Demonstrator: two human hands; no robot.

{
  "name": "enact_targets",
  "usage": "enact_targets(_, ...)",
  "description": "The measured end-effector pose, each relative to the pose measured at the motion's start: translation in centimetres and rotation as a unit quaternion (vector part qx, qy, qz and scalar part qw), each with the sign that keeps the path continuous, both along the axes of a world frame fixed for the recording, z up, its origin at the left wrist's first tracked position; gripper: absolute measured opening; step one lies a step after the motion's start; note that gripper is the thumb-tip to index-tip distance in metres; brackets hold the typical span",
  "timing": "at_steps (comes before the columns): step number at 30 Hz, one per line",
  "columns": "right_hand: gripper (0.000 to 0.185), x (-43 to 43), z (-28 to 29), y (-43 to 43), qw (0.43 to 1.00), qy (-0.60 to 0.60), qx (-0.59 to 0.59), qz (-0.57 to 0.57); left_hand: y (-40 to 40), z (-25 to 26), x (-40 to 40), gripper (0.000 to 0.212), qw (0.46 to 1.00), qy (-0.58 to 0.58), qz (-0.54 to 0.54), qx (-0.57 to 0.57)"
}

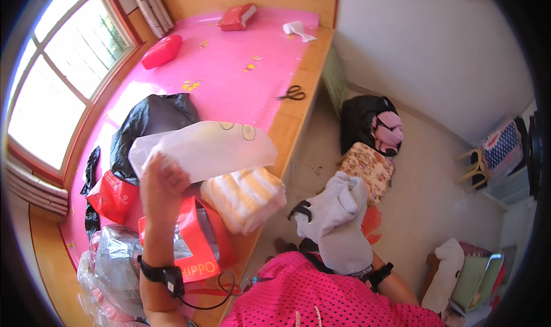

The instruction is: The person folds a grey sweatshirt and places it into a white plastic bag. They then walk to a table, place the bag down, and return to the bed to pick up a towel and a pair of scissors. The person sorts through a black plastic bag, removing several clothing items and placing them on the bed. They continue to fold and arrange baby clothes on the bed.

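Observation:
My left hand (165, 176) grips the near edge of a translucent white plastic bag (206, 148), which stretches out to the right. Below that bag lies a folded towel with orange and white stripes (243, 198). A red shopping bag (200, 249) with lettering stands open next to my left forearm. Over my right forearm hangs a light grey garment (340, 223) with a dark band at its lower end; the cloth hides my right hand. A black strap or piece of cloth (301, 211) shows at the garment's left side.
Black scissors (295, 93) lie on the platform's wooden edge. A black plastic bag (148, 120), a red bag (112, 197) and clear plastic bags (116, 262) crowd the left. On the floor are a black backpack (361, 122) and a floral-covered stool (368, 168); a small chair (486, 159) stands farther right.

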State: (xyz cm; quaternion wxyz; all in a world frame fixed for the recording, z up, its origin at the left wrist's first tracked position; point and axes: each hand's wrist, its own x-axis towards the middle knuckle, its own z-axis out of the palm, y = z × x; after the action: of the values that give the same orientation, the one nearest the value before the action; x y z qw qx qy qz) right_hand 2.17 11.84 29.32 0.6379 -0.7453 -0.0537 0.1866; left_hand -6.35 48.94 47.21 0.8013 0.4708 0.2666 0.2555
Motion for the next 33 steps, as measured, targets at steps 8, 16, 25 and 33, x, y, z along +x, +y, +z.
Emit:
enact_targets(8, 0.051, 8.8, 3.8, 5.9, 0.960, -0.193, -0.202, 0.021, 2.5, 1.5, 7.8, 0.024, 0.993, 0.056, -0.049, 0.090)
enact_targets(16, 0.047, 20.3, 6.3, 11.9, 0.907, -0.302, -0.275, 0.103, 3.5, -2.0, 22.0, 0.034, 0.974, -0.093, -0.100, 0.180)
enact_targets(25, 0.043, 28.6, 7.1, 16.0, 0.866, -0.348, -0.307, 0.188, -0.9, -21.2, 28.8, 0.081, 0.721, 0.267, -0.074, 0.635)
enact_targets(33, 0.041, 29.3, 5.5, 17.5, 0.899, -0.328, -0.229, 0.178, 0.6, -31.1, 24.0, 0.086, 0.701, 0.413, -0.250, 0.525)
